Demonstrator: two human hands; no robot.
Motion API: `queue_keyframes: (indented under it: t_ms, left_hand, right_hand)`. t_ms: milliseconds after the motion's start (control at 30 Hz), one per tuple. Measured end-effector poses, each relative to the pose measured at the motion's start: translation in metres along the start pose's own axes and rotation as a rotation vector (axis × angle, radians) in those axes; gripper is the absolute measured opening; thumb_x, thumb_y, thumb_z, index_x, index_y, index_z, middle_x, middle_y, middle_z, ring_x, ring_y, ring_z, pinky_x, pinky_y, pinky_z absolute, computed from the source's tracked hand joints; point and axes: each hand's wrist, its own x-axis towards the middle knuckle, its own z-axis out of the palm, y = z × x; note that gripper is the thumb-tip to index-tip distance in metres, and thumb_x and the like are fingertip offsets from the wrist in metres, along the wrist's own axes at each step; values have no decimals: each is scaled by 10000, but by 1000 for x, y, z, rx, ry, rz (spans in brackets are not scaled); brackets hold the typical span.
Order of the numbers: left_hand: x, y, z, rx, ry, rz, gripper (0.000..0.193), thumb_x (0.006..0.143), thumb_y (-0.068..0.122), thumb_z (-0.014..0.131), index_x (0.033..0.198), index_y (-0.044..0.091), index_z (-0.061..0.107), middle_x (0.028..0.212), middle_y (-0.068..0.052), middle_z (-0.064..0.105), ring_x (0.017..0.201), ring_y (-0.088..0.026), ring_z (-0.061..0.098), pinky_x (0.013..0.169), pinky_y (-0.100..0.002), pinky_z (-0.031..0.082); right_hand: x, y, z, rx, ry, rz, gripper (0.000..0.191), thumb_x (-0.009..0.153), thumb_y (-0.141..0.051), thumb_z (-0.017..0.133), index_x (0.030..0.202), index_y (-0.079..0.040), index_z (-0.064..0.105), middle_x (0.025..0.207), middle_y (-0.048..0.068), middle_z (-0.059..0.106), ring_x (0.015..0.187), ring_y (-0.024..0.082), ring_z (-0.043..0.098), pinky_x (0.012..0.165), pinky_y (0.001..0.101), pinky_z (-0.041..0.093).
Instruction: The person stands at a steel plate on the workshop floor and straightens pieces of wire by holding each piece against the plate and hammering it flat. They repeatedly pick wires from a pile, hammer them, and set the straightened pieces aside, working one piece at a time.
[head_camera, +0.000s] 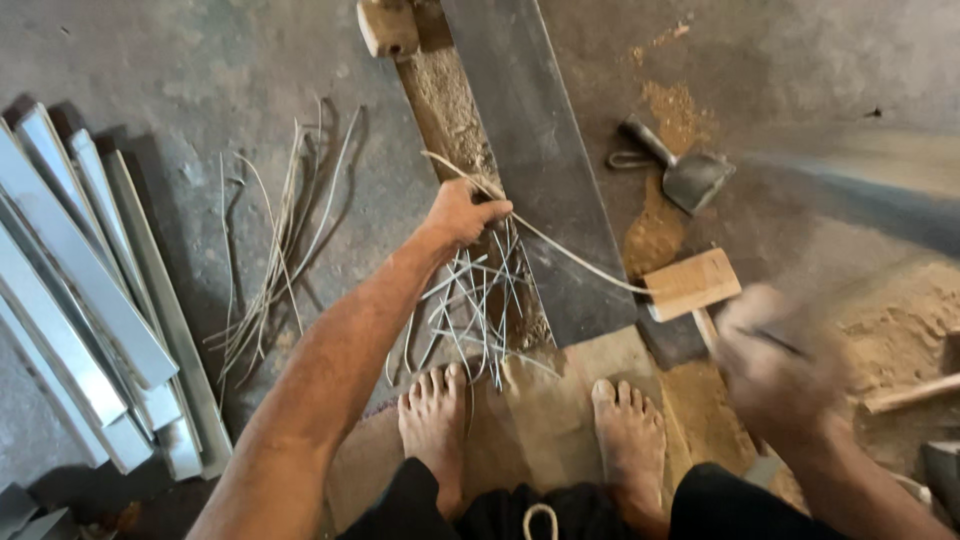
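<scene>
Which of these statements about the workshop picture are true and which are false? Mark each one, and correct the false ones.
1. The left hand grips a thin metal strip. True.
2. The right hand holds a wooden mallet. True.
3. The person wears shoes. False: both feet are bare.
4. The stack of folded metal channels lies on the right. False: it lies on the left.
5. A small metal scoop lies on the floor beyond the mallet. True.

One wooden mallet (692, 285), one metal scoop (685, 175), two bare feet (432, 425), two hands (462, 212), one long metal sheet (540, 160)
</scene>
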Motion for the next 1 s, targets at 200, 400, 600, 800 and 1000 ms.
queue_keyframes:
  t_ms: [200,400,600,800,1000]
  left_hand:
    - [5,-1,-3,183,12,350,89,846,73,826,886,38,754,828,-60,759,712,-124,688,665,-296,554]
    - [-8,4,-7,201,17,116,69,863,89,793,906,41,767,812,-55,766,698,-115,686,655,-296,564]
    - [-1,-10,-4,-68,-36,97,91,869,16,779,913,11,700,789,-49,723,665,-118,670,623,-272,561]
    - [0,-5,-2,-105,-35,49,109,867,20,784,914,22,685,781,-57,710,658,-124,654,612,-277,546]
    - [-8,3,-3,178,39,184,90,837,50,817,873,58,735,796,-32,736,699,-106,656,656,-286,554]
  right_hand:
    - [-14,45,28,-531,-490,283,212,976,-229,579,1076,-45,604,774,242,694,720,398,649,640,511,498]
    - [-107,73,11,-742,-715,645,424,867,-322,659,1278,-219,650,875,211,752,774,402,727,697,529,534]
    - [-102,72,-2,-485,-182,126,143,921,-202,651,928,-65,609,721,217,626,629,395,634,557,483,497]
    - [-24,56,28,-245,-120,-118,138,986,-158,582,869,-90,553,634,116,575,528,257,547,482,376,436]
    - [1,17,26,-483,-364,420,255,968,-276,607,999,-24,629,691,187,629,583,249,631,527,397,480]
